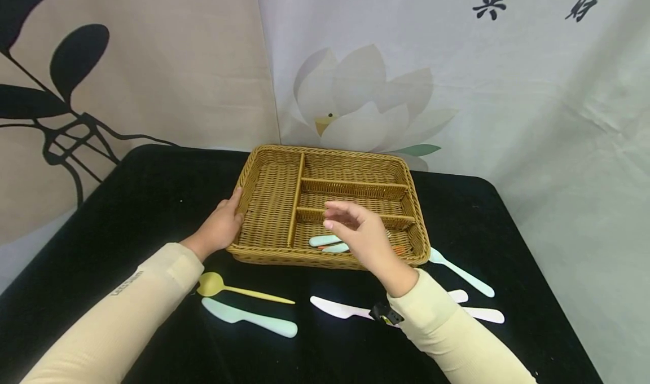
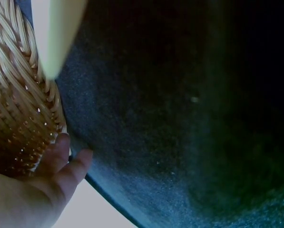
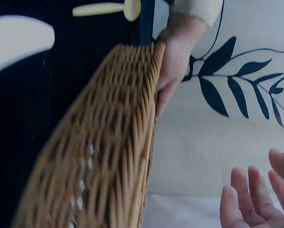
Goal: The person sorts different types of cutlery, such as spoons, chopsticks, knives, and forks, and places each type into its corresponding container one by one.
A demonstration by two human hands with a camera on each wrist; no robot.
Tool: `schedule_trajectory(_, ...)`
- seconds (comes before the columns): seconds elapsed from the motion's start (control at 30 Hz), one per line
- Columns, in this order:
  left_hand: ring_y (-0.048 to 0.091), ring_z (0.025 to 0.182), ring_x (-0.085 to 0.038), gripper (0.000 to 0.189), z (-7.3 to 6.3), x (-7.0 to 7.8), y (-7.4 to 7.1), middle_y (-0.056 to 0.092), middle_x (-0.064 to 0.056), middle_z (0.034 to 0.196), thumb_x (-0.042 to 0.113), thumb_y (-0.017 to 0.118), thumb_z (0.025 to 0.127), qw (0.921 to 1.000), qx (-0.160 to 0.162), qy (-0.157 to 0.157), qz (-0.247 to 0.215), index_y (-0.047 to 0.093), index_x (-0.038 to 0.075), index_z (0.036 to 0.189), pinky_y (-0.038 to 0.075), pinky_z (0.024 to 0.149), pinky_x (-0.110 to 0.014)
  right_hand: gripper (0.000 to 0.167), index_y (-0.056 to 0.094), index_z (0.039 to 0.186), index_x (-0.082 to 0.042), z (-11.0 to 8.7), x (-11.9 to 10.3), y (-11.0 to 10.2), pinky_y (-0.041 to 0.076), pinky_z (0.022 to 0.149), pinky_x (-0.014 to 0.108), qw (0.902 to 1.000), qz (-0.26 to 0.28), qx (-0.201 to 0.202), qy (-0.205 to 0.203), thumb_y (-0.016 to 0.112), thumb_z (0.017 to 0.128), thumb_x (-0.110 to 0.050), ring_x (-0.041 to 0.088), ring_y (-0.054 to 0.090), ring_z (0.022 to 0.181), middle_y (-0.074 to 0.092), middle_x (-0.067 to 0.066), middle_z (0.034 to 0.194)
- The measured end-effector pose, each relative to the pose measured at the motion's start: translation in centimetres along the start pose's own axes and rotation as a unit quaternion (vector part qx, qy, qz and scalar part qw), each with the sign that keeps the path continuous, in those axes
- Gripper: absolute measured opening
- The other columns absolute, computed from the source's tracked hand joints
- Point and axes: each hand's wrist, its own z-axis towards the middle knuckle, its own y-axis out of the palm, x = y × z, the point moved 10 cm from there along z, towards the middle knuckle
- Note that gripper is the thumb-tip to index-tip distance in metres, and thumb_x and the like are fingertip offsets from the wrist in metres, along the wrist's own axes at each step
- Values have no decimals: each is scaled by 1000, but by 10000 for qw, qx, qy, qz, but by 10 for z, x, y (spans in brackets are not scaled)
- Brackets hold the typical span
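Observation:
A woven basket (image 1: 269, 203) with several compartments sits on the black table. My left hand (image 1: 220, 223) rests against its left wall, fingers extended along the rim; the left wrist view shows the fingers (image 2: 63, 178) spread beside the weave. Above the basket's front right compartment, my right hand (image 1: 363, 237) hovers with loosely bent fingers and nothing between them; in the right wrist view this hand (image 3: 260, 204) appears apart from the basket wall (image 3: 94, 128). Mint pieces of cutlery (image 1: 325, 241) and bits of orange lie in that compartment, partly hidden by the right hand.
In front of the basket lie a yellow spoon (image 1: 210, 284), a mint knife (image 1: 249, 317) and a white knife (image 1: 335, 307), partly behind the right sleeve. White handles (image 1: 484, 314) and a pale mint utensil (image 1: 464, 274) lie to the right. A printed cloth (image 1: 508, 91) hangs behind the table.

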Motion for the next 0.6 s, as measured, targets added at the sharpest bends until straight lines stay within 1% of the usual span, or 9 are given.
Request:
schedule_trajectory(0.13,41,121,-42,62,0,-1,1,31,-35,137,10,31,103,10000,-12,-9,-9,-3,1,154,32,105,-58,32,65,120,-3,-11,-1,17,51,86,36,9997,134,-188,-84,68,89,-8,25,63,103,69,14,108)
schedule_trajectory(0.3,39,124,-43,62,-1,0,1,30,-35,138,10,31,103,10000,-13,-5,-10,-2,0,154,30,106,-58,30,65,118,0,-25,1,42,52,83,31,9973,327,-646,-127,66,90,-8,26,63,102,68,17,108)
schedule_trajectory(0.47,39,122,-42,62,-2,1,0,30,-35,137,10,31,102,10000,4,24,-7,-2,0,153,31,105,-58,29,64,119,2,-36,9,67,52,84,25,9928,562,-1059,9,65,91,-7,27,65,101,67,18,109)
schedule_trajectory(0.6,40,122,-43,61,-2,1,0,30,-35,137,10,30,102,10000,0,13,-2,-2,0,153,31,105,-58,28,66,118,0,-41,14,84,51,83,22,9898,622,-1279,120,65,92,-7,26,65,102,67,16,113)
